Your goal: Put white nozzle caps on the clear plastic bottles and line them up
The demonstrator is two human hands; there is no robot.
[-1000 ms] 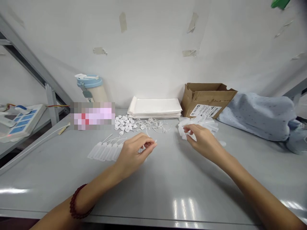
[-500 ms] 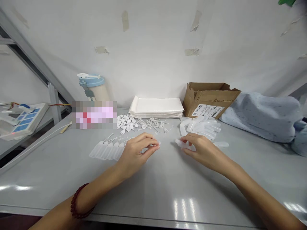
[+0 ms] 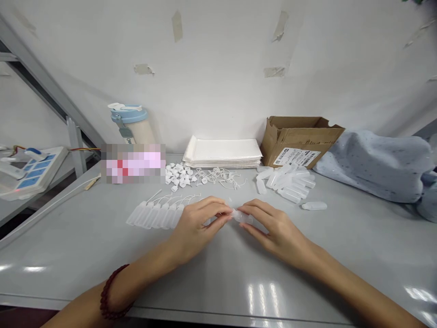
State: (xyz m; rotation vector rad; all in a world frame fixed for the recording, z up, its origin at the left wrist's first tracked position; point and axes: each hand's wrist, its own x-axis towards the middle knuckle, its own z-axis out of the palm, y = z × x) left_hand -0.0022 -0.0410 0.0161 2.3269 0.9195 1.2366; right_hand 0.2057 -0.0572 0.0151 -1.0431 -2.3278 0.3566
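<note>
Just right of the table's middle, my two hands meet fingertip to fingertip. My right hand (image 3: 273, 223) holds a translucent plastic bottle (image 3: 244, 217), small and slim, by its body, with its neck pointing left. A small white cap, mostly covered by the fingers, is pinched in my left hand (image 3: 201, 223) at the bottle's neck; whether it sits on the neck, I cannot tell. Beside my left hand lies a row of several capped bottles (image 3: 153, 215) with white cords. A single bottle (image 3: 314, 206) without a cord lies beyond my right hand.
Behind the hands are loose white caps (image 3: 179, 175), cords (image 3: 225, 176) and a pile of bottles (image 3: 290, 180). Farther back stand a stack of white envelopes (image 3: 221, 152), a cardboard box (image 3: 303, 141) and a tumbler (image 3: 131, 123). Pale blue cloth (image 3: 372, 164) lies at right.
My right hand has moved left with the bottle, bringing its neck up to my left fingertips. My left hand has shifted slightly right.
</note>
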